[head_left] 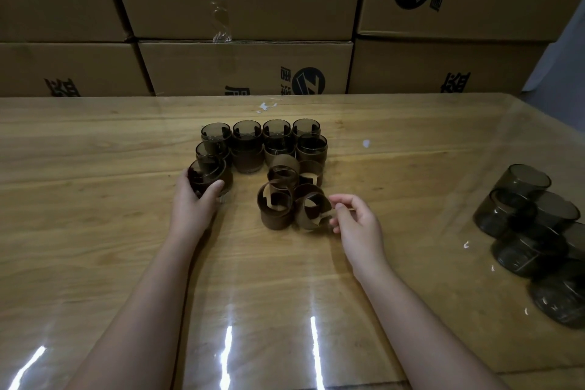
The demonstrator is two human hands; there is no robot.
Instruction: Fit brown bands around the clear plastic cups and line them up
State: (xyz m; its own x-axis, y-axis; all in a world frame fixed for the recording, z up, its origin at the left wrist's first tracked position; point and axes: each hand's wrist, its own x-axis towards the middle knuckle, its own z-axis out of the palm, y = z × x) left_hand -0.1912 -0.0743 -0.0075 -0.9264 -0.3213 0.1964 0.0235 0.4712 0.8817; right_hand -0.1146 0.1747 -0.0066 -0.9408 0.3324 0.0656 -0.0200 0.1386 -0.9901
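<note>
Several banded cups [262, 142] stand in rows at the middle of the wooden table [95, 231]. My left hand [193, 199] grips a banded cup [209, 174] at the near left end of those rows. In front of the rows lies a loose pile of brown bands [285, 193]. My right hand [354, 218] pinches the nearest brown band [311, 209] at its open end, on the right side of the pile. Several bare smoky clear cups [522, 218] lie on their sides at the right edge.
Stacked cardboard boxes [247, 66] form a wall right behind the table's far edge. A clear glossy sheet covers the table top. Small white scraps [264, 106] lie near the far edge.
</note>
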